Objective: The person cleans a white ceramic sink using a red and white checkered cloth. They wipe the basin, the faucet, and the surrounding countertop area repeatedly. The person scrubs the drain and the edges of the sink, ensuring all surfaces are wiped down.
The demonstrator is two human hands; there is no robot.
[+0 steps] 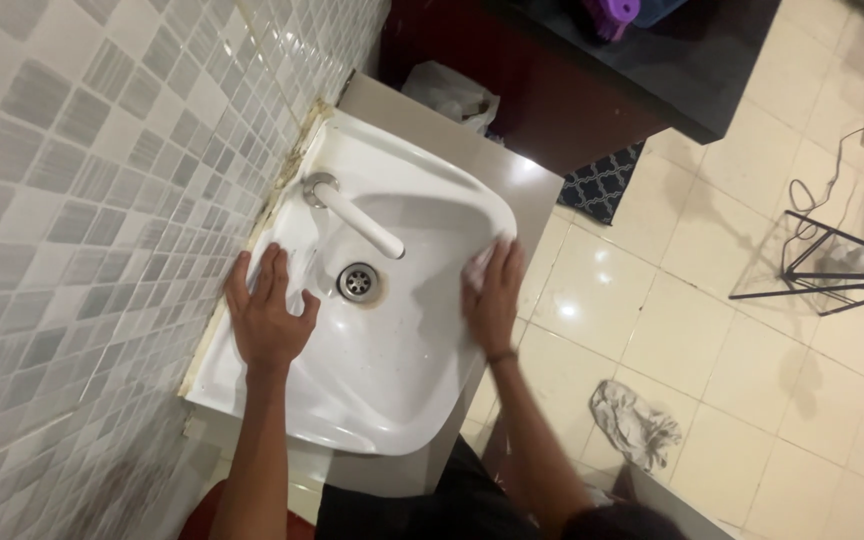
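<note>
Left hand (270,318) flat, fingers spread, on back ledge of white wall-mounted washbasin (392,400); right hand (494,298) pressed over pale cloth (476,264) at front rim; between both hands, metal drain (358,282) under white faucet spout (357,220); beyond, crumpled rag (635,424) on tiled floor (722,330).

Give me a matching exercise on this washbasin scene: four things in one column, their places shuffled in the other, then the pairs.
Things:
1. left hand
2. right hand
3. crumpled rag
4. drain

Places:
A. on the floor tiles
B. bottom of the basin, below the spout
C. flat on the basin's rim by the tiled wall
D. on the basin's outer rim, pressing a pale cloth

Pairs: 1-C, 2-D, 3-A, 4-B
</note>
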